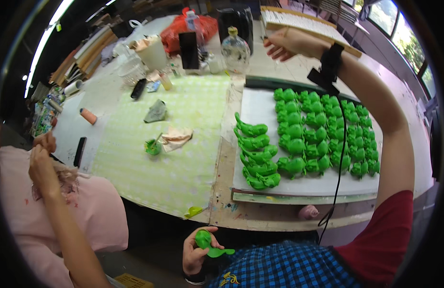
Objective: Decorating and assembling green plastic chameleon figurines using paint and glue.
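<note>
My left hand (pixel 195 254) is closed round a bright green figure (pixel 203 238) with a rounded body and a long, flat tail-like end, held low by the table's front edge. Stretched far over the table, my right hand (pixel 282 45) hangs past the back of a tray, its fingers loosely bent and apart; I see nothing in them. Rows of rounded green figures (pixel 293 130) lie on the white tray (pixel 253 103) under my right arm. Along its left side sits a column of curved green pieces (pixel 258 154) with thin ends.
A person in a pink shirt (pixel 87 211) sits at left, hands raised. On the pale green cloth (pixel 135 177) are a small cup of green paint (pixel 153 147), a peach rag (pixel 177 138) and a grey rag (pixel 156 111). A black cable (pixel 343 158) crosses the tray. Bottles stand behind.
</note>
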`<control>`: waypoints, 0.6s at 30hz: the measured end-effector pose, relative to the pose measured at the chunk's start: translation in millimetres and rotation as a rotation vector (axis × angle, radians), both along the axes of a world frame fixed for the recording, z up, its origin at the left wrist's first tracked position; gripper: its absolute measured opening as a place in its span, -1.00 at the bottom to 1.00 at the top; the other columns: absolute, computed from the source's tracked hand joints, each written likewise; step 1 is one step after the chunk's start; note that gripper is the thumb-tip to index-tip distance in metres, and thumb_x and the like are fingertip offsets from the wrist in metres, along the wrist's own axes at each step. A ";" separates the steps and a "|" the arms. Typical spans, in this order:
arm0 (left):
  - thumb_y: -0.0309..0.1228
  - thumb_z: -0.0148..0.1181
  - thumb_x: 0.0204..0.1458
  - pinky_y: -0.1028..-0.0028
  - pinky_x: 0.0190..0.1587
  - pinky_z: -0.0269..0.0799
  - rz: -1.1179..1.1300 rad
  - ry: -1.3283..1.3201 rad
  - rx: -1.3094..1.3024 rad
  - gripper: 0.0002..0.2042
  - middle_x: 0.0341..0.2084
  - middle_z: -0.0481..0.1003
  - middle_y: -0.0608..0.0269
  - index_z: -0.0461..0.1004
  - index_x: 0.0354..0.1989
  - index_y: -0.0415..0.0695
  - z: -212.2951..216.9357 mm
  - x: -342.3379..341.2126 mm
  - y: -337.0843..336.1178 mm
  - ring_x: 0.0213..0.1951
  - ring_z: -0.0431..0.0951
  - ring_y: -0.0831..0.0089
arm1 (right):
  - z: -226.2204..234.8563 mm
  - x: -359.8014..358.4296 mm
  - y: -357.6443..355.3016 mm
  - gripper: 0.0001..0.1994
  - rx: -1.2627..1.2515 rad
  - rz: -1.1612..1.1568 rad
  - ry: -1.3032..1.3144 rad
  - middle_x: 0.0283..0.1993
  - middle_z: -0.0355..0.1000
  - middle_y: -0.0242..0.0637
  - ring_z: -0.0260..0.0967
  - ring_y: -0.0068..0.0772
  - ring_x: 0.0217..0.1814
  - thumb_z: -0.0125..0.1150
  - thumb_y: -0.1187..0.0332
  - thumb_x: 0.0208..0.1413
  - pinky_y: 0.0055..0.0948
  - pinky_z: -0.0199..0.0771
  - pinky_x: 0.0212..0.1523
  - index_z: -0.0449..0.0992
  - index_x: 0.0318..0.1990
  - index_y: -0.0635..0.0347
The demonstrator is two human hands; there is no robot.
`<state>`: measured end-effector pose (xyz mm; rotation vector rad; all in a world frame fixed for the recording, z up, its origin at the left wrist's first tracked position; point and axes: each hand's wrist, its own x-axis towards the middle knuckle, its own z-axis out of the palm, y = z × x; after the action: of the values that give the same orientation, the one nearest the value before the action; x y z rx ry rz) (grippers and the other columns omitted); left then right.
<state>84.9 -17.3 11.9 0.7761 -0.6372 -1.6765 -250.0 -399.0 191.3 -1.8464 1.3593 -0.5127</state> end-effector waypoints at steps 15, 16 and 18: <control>-0.40 0.07 -0.31 0.24 -0.33 0.53 -0.051 -0.043 0.005 -0.42 -0.58 0.30 0.07 0.18 -0.07 -0.54 -3.2 -11.8 -30.7 -0.47 0.41 0.31 | 36.0 -61.6 6.9 -0.68 -0.285 -0.117 0.233 -0.28 0.45 -0.13 0.45 -0.35 -0.28 -0.23 0.27 0.20 -0.46 0.50 -0.27 0.38 -0.14 0.35; -0.40 0.07 -0.31 0.24 -0.33 0.53 -0.118 -0.088 0.025 -0.42 -0.58 0.30 0.07 0.18 -0.07 -0.54 -0.8 -10.7 -34.4 -0.47 0.41 0.31 | 28.2 -66.2 0.4 -0.70 -0.336 -0.083 0.265 -0.31 0.44 -0.14 0.45 -0.34 -0.30 -0.22 0.29 0.20 -0.45 0.51 -0.29 0.37 -0.14 0.35; -0.42 0.11 -0.32 0.25 -0.25 0.50 -0.066 -0.025 0.131 -0.44 -0.53 0.37 0.07 0.22 -0.08 -0.51 7.1 -9.1 -41.4 -0.43 0.45 0.35 | 12.7 -73.8 -15.6 -0.77 -0.214 -0.058 0.036 -0.39 0.42 -0.17 0.42 -0.40 -0.32 -0.13 0.38 0.12 -0.44 0.47 -0.36 0.36 -0.15 0.29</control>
<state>75.7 -58.7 19.0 0.8789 -0.5801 -1.7844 -323.8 -414.6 203.9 -2.0001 1.4325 -0.6807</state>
